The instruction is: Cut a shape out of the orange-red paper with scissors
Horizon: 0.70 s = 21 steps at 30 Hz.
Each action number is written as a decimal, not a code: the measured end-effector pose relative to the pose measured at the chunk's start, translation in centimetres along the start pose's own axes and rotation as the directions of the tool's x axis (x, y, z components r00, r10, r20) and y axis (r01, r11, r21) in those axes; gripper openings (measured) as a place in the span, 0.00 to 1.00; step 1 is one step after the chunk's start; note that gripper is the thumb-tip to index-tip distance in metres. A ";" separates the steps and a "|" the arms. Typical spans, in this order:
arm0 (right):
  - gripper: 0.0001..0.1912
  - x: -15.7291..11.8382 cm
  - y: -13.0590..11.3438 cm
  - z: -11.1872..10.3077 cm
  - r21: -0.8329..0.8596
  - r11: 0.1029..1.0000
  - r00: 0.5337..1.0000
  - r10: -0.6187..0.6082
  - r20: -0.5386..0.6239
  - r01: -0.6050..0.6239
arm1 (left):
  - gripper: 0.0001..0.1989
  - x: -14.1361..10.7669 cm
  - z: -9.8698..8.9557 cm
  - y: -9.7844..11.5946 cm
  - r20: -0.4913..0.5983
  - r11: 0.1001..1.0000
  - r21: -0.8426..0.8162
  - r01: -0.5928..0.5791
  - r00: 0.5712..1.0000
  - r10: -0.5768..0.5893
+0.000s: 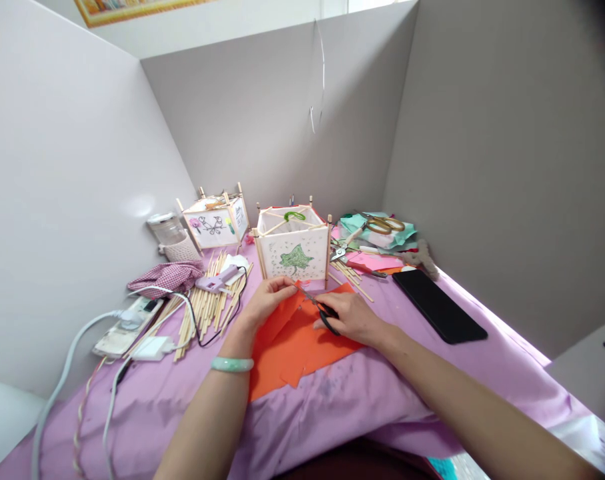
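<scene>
Sheet, pinched by left hand, spreads beneath scissors clasped in right hand.

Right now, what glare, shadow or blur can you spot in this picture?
In the head view, a pale glare spot marks the left panel; also in the head view, a soft shadow slants down the back panel, the picture's upper right corner goes dark and blurry, and the purple tablecloth bleaches along its right edge.

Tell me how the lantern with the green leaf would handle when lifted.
The lantern is probably light, being framed in thin sticks. Its thin-looking panels may dent if squeezed. Its boxy shape suggests little rolling.
</scene>
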State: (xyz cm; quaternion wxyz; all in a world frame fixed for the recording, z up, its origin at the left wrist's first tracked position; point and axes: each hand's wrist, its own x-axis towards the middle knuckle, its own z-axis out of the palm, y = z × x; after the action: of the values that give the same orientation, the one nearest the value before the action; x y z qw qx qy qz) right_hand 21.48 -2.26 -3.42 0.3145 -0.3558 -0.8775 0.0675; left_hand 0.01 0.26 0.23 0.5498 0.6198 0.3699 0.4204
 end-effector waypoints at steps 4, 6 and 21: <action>0.23 0.1 0.1 0.0 -0.014 1.000 1.000 -0.002 0.005 0.002 | 0.11 0.0 -0.1 -0.2 -0.009 1.000 0.009 0.006 1.000 -0.006; 0.22 0.1 0.0 0.0 -0.011 1.000 1.000 0.002 0.006 -0.002 | 0.11 0.0 -0.2 -0.3 -0.018 1.000 0.013 0.012 1.000 -0.012; 0.22 0.1 -0.2 0.0 -0.015 1.000 1.000 -0.006 -0.002 0.005 | 0.10 0.0 0.0 -0.2 0.025 0.999 0.044 0.024 0.999 -0.025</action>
State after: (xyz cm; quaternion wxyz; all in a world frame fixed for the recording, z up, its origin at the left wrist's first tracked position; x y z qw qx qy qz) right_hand 21.33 -2.32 -3.25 0.3131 -0.3558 -0.8785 0.0597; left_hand 0.07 0.31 0.06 0.5460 0.6323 0.3795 0.3976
